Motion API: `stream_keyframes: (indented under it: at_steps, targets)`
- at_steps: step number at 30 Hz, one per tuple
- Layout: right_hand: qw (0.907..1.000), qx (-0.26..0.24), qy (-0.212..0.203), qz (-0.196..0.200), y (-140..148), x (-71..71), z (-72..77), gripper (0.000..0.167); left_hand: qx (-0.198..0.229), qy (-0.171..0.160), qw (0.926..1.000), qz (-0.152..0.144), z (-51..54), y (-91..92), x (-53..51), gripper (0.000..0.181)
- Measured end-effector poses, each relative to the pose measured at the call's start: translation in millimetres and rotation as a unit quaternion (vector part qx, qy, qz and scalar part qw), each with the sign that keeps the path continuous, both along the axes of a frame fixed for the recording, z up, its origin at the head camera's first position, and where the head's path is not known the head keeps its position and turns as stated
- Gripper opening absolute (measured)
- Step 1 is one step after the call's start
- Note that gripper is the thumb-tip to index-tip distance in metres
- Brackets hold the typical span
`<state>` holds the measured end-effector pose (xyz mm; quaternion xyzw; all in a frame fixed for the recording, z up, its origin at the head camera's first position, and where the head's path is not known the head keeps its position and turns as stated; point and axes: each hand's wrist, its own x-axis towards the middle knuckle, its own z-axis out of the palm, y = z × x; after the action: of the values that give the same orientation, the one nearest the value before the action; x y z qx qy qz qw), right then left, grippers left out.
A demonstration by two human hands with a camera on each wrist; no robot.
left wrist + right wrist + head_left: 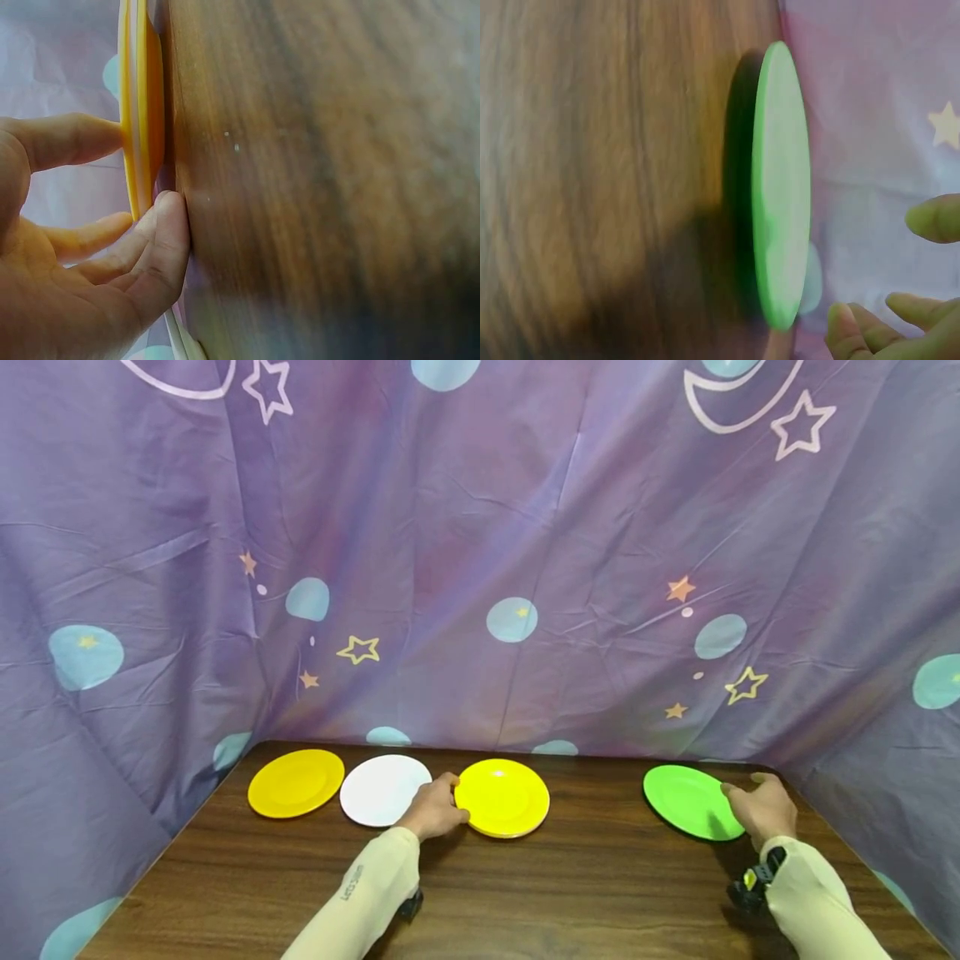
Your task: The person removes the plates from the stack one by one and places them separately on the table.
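Nearest, two pale sleeves point(367, 885) are slanting inward over a wooden table point(585, 893), each with a dark device point(757, 878) showing at its wrist. Ahead of the left one, the left hand point(435, 808) is pinching the left rim of a yellow plate point(501, 798), which is lying towards the table's back, near the middle. The right hand point(765, 810) is hovering with thumb and fingers spread, just beside the right end of a green plate point(692, 802). From the head, that hand is seeming to meet the rim; the right wrist view is showing a gap between them. The left wrist view is also revealing a pale layer point(135, 97) between two yellow ones, so the yellow plate is sitting on a stack. Left of it, a white plate point(381, 791) and an orange-yellow plate point(296, 783) are lying side by side. Farthest back, a purple cloth point(450, 543) with stars and moons is hanging.
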<state>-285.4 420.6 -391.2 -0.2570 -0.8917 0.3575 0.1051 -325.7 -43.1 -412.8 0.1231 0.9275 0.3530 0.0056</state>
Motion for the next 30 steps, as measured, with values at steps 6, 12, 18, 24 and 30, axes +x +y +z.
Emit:
stream_keyframes:
  at_steps: [6,12,18,24,30]
  targets:
    - [0.9994,0.009,0.033,0.001,-20.5,-6.8,7.7,0.071,0.000,-0.004,1.0000,0.003,1.1,0.2,-0.1,0.054]
    - [0.9962,-0.005,0.087,-0.003,-45.4,-9.9,8.6,0.062,-0.007,-0.017,0.9998,0.003,3.3,-1.1,-0.6,0.053]
    - [0.9941,-0.031,0.101,0.021,-68.3,-11.1,10.7,0.057,-0.010,-0.017,0.9998,-0.001,4.3,-1.1,-1.0,0.052]
    - [0.9890,-0.065,0.108,0.077,-86.8,-13.7,15.4,0.052,-0.015,-0.018,0.9997,-0.002,4.4,-0.6,-2.8,0.050]
    - [0.9799,-0.087,0.109,0.142,-106.8,-14.8,17.3,0.042,-0.007,-0.031,0.9995,0.000,6.8,-1.4,-1.5,0.054]
